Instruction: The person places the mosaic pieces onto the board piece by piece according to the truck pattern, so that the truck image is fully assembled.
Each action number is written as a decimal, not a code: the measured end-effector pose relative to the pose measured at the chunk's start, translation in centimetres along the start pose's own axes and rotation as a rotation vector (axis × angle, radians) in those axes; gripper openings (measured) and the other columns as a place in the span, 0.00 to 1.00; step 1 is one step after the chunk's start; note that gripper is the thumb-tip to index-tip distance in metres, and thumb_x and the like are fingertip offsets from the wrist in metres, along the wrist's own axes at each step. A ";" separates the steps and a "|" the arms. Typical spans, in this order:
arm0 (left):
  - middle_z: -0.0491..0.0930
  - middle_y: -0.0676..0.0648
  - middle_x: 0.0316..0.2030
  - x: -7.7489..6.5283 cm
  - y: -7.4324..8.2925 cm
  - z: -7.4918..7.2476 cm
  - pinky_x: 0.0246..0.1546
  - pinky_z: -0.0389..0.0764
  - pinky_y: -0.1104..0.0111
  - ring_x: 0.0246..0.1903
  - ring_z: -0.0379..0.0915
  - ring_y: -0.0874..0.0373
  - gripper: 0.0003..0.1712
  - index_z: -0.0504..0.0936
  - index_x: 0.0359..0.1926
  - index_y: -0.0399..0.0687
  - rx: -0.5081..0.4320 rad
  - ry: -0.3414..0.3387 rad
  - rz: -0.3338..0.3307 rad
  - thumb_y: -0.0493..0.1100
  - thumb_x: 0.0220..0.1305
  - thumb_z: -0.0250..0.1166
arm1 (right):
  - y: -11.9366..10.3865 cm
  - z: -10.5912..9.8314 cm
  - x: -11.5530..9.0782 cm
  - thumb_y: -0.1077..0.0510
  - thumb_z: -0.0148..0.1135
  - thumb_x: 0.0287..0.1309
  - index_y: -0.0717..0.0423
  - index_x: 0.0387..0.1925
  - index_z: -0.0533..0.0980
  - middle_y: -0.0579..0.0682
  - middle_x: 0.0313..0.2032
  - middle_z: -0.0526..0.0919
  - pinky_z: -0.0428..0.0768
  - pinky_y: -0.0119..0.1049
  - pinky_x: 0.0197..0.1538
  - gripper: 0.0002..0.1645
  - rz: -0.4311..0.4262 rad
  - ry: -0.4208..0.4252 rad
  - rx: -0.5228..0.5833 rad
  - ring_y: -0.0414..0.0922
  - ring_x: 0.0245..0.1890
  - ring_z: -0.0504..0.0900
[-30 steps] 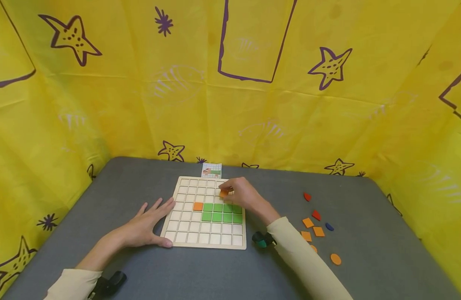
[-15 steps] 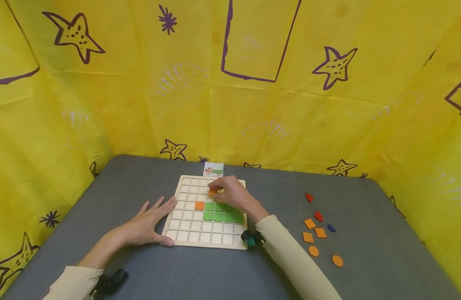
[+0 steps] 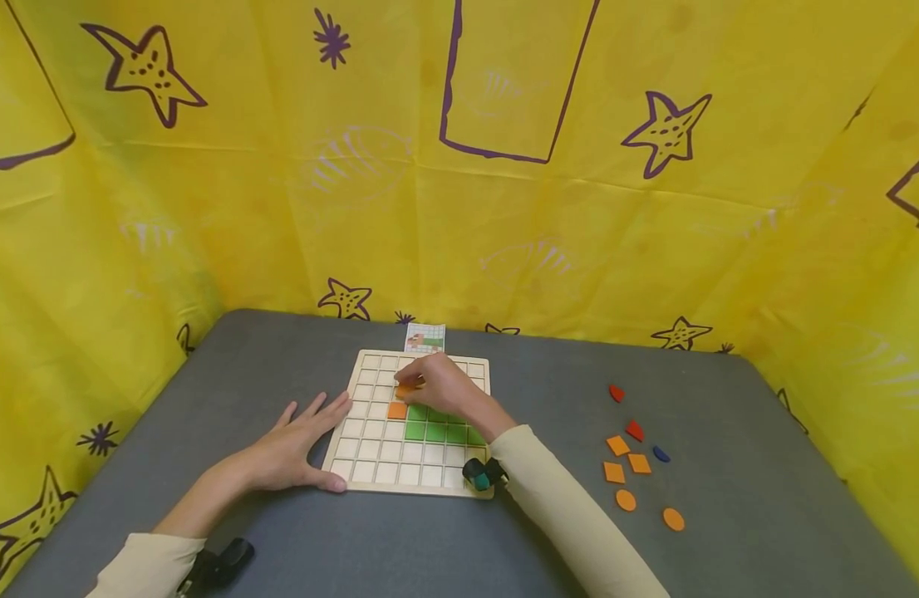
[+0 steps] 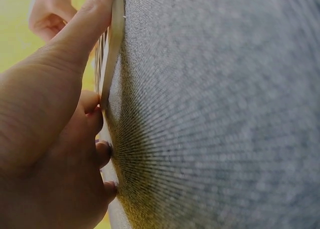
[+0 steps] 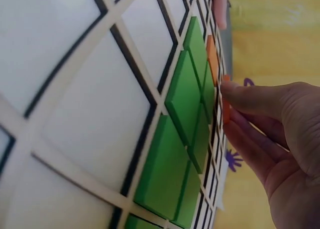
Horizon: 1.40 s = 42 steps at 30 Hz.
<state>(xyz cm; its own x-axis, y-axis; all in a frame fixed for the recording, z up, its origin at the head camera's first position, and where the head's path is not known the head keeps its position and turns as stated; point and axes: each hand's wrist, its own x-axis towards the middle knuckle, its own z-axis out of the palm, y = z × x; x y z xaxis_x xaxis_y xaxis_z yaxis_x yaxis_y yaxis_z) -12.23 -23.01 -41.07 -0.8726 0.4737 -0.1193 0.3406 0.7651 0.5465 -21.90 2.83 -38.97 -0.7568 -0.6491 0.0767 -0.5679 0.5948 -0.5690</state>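
Before the yellow cloth, your grey table bears the gridded wooden board, and your left hand lies with fingers spread against its left edge, thumb at the near corner. Your right hand leans over the board and the green tiles, thumb and fingers pinching an orange square just beyond the seated orange tile; whether the pinched piece touches the board, you cannot tell.

orng tiles | grn tiles | pale gridded brd | yel cloth, purp starfish
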 end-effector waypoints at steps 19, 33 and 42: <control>0.46 0.40 0.76 0.2 0.2 0.0 0.64 0.30 0.33 0.73 0.34 0.32 0.70 0.51 0.77 0.43 0.005 -0.016 -0.020 0.71 0.41 0.73 | 0.3 0.5 0.2 0.59 0.72 0.55 0.55 0.50 0.84 0.46 0.45 0.87 0.77 0.26 0.50 0.19 -0.002 -0.009 -0.032 0.36 0.45 0.83; 0.45 0.40 0.76 0.2 0.5 -0.1 0.64 0.29 0.33 0.73 0.34 0.32 0.70 0.51 0.76 0.42 0.003 -0.019 -0.024 0.70 0.41 0.73 | 0.3 0.5 0.4 0.66 0.67 0.58 0.56 0.49 0.84 0.46 0.45 0.87 0.78 0.26 0.50 0.16 -0.021 -0.014 -0.019 0.37 0.46 0.83; 0.45 0.40 0.76 0.2 0.3 0.0 0.64 0.29 0.33 0.74 0.34 0.32 0.70 0.51 0.76 0.42 0.008 -0.021 -0.032 0.70 0.41 0.74 | 0.3 0.7 0.4 0.65 0.67 0.58 0.55 0.49 0.84 0.46 0.45 0.87 0.77 0.27 0.51 0.16 0.003 -0.023 -0.012 0.36 0.46 0.83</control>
<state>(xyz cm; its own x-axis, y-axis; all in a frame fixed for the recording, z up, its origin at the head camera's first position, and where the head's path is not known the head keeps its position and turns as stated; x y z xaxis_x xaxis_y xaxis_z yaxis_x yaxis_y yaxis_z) -12.30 -22.69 -40.90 -0.8756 0.4579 -0.1538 0.3156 0.7833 0.5355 -22.15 2.41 -39.63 -0.7509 -0.6581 0.0556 -0.5695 0.6025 -0.5591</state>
